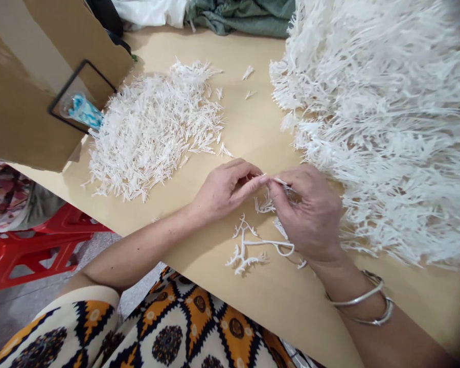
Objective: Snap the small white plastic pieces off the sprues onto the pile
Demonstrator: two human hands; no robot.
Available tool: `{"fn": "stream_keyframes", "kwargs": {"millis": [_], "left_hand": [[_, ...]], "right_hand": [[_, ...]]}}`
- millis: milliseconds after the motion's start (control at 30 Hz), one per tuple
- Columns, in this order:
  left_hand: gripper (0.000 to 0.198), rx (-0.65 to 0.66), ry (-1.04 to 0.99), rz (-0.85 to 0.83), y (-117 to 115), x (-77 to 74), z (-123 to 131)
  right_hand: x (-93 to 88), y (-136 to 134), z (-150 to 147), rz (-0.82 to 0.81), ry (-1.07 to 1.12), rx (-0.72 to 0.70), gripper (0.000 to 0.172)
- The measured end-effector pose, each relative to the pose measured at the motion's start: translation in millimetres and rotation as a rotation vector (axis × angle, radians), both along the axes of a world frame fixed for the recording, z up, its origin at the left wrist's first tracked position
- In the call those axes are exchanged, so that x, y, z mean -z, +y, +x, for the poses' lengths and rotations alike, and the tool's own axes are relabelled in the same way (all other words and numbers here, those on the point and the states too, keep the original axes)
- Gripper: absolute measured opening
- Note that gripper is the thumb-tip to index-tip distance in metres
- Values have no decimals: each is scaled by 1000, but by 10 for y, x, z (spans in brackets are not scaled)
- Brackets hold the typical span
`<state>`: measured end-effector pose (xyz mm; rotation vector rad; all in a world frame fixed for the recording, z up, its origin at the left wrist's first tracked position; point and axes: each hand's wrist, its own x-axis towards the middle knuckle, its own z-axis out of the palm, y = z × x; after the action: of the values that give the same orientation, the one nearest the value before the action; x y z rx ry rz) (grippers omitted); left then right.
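The work appears to be under way, with one piece in hand and plenty of material on both sides. Just right of the middle of the frame, the right hand [310,209] pinches a slender white piece [279,181] between thumb and forefinger. The left hand [230,186] meets it there, thumb and forefinger drawn together and seemingly pinching the other end; the fingers hide most of the piece, so whether anything has yet been done to it cannot be told. Below the hands, near the lower middle of the frame, a branched white stem [244,250] with a looped strand lies loose on the tan table [253,128], and more white branching bits show partly behind the right hand. In the upper left, a heap of short white sprigs [153,128] sits beside a cardboard box [19,102], a few stray sprigs [248,72] lying apart toward the upper middle. A much larger mass of long white strands [387,128] fills the right side of the frame. Judging by their shapes, the two heaps are kept sorted, but which one is finished and which is waiting cannot be told from this view. The loose stem below the hands looks unsorted, belonging to neither heap.
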<state>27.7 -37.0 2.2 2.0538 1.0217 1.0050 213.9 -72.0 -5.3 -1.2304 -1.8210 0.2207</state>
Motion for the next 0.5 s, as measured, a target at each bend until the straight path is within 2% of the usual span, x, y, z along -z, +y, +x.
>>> {"fn": "stream_keyframes", "kwargs": {"millis": [167,333,500], "left_hand": [[38,93,65,49,9,10,-35],[48,80,232,115,-23,32,-30],[46,106,223,106,-14,30,-33]], "right_hand": [[12,-22,-16,-130,127,0,7],[34,0,-47,-128,-37,18,20],[43,30,-100,-166,-72,59,22]]}}
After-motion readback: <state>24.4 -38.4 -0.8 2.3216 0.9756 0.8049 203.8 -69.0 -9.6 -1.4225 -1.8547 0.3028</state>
